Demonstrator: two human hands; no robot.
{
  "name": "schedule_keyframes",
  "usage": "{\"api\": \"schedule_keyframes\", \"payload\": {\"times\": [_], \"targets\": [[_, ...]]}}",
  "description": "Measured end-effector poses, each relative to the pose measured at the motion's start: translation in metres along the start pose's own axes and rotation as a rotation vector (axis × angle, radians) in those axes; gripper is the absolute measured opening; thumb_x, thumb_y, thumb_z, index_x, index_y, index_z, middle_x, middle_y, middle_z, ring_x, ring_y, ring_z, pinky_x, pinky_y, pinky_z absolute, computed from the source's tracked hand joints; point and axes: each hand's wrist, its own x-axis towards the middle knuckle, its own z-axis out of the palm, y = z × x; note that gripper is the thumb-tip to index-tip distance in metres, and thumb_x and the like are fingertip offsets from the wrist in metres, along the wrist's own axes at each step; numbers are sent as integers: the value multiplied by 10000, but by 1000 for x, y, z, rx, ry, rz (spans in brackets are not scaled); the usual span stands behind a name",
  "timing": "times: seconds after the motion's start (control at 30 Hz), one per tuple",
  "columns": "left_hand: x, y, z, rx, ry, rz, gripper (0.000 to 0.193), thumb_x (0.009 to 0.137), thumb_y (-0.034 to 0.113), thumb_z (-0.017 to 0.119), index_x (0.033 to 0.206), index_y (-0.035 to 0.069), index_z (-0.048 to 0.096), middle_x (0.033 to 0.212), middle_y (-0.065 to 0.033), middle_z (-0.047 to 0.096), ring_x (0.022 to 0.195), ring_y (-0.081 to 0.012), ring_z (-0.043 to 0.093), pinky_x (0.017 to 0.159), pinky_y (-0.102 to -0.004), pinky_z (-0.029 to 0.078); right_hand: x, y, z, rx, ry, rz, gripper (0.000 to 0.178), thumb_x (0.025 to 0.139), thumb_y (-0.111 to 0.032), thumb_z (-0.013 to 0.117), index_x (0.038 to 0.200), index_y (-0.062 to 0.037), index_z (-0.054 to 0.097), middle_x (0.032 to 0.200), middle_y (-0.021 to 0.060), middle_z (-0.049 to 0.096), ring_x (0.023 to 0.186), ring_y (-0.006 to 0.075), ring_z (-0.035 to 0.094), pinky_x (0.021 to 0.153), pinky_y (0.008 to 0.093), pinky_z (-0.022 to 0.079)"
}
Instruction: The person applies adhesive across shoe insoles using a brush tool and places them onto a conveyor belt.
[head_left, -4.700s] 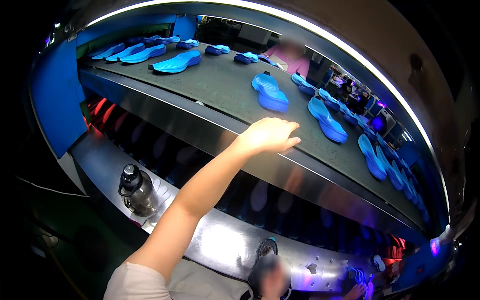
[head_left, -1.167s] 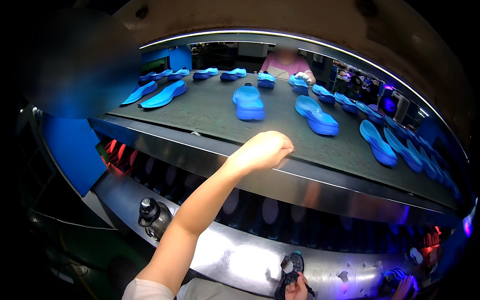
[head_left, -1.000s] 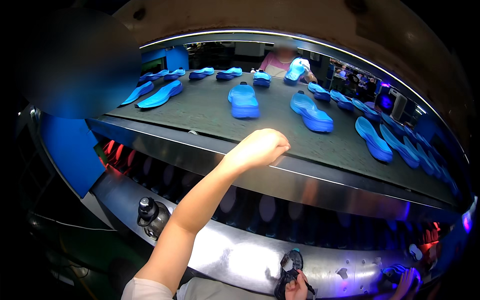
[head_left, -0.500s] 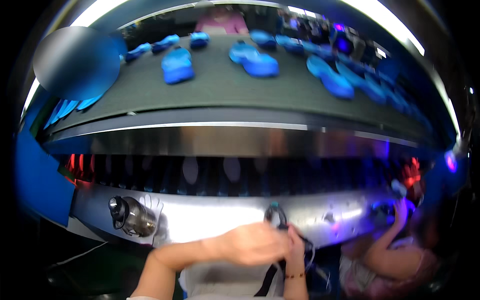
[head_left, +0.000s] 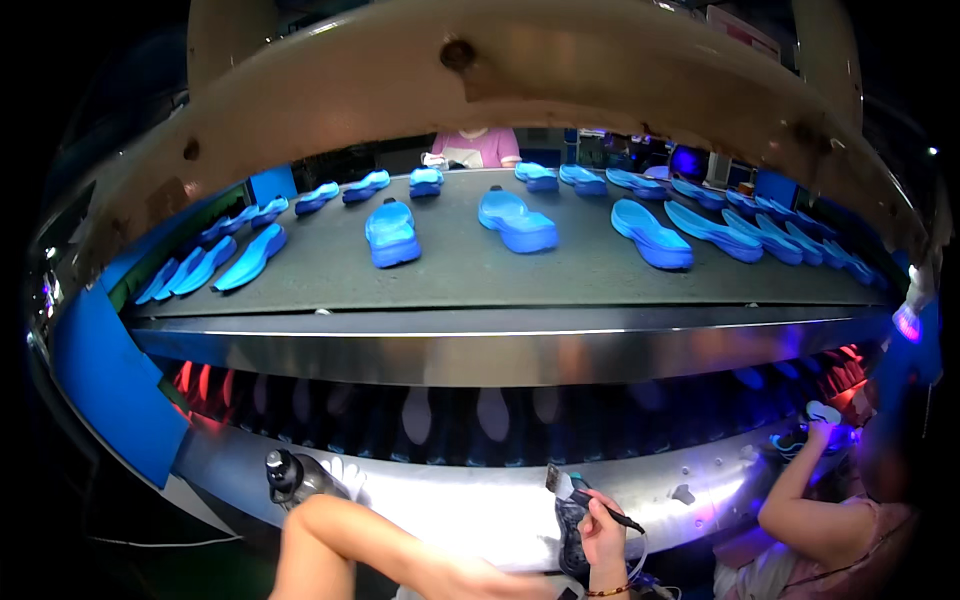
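My right hand (head_left: pixel 604 535) is closed round the black handle of a flat brush (head_left: pixel 562 485), its pale head pointing up and to the left over the metal ledge. A thin pale tube (head_left: pixel 640 558) hangs by the handle. Just behind the brush, a dark patterned item with a teal edge (head_left: pixel 570 530) is partly hidden; it looks like a shoe. My left hand (head_left: pixel 480 580) is low at the picture's bottom edge, smeared by motion, its fingers unclear. The left forearm crosses in front of a dark bottle with a black cap (head_left: pixel 285 475).
Bright blue shoe soles (head_left: pixel 392 235) lie spread on a dark green conveyor belt (head_left: pixel 330 270) above the metal ledge (head_left: pixel 430 500). A pale glove (head_left: pixel 345 475) lies beside the bottle. A co-worker's arm (head_left: pixel 805 490) reaches in at right; another person (head_left: pixel 478 148) stands across the belt.
My view has tilted upward, so a beige overhead beam shows. My left hand has moved down, away from the right one. The brush in my right hand now shows plainly.
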Motion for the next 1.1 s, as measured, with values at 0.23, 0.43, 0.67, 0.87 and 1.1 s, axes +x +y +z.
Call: {"api": "schedule_keyframes", "payload": {"times": [0.23, 0.43, 0.67, 0.87, 1.1], "targets": [[-23, -22, -20, 392, -149, -472, 274, 876, 295, 549, 851, 56, 681, 698, -47, 663, 626, -165, 650, 638, -299, 554, -32, -15, -57, -32, 202, 260, 229, 830, -1, 624, 1057, -24, 605, 841, 31, 616, 658, 105, 578, 520, 188, 433], [-73, -125, -36, 625, 205, -882, 136, 760, 11, 584, 884, 0, 640, 895, -162, 659, 862, -320, 638, 783, -379, 505, -14, -8, -37, -70, 138, 118, 208, 855, -50, 575, 1056, 2, 585, 751, 35, 578, 498, 104, 491, 444, 238, 376], [-113, -264, -40, 749, -146, -1345, 529, 818, 308, 611, 1265, 62, 472, 1215, -208, 541, 1130, -341, 517, 976, -404, 393, -7, 4, -31, -82, 63, 141, 187, 851, -39, 569, 1027, 8, 610, 696, 22, 548, 477, 105, 477, 446, 231, 367], [-97, -315, -21, 455, -592, -1663, 680, 838, 261, 562, 1429, 142, 249, 1206, -233, 545, 1108, -348, 543, 938, -420, 431, -7, 2, -42, -92, 137, 185, 177, 845, -17, 609, 1020, -7, 633, 796, 23, 611, 574, 74, 518, 484, 180, 412], [-28, -323, 41, 288, -652, -1402, 651, 840, 148, 483, 1429, 255, 228, 1082, -210, 610, 994, -366, 590, 854, -443, 462, -8, -2, -42, -131, 173, 259, 202, 843, -15, 609, 1044, 6, 623, 812, 30, 606, 594, 79, 523, 500, 181, 408]]}}
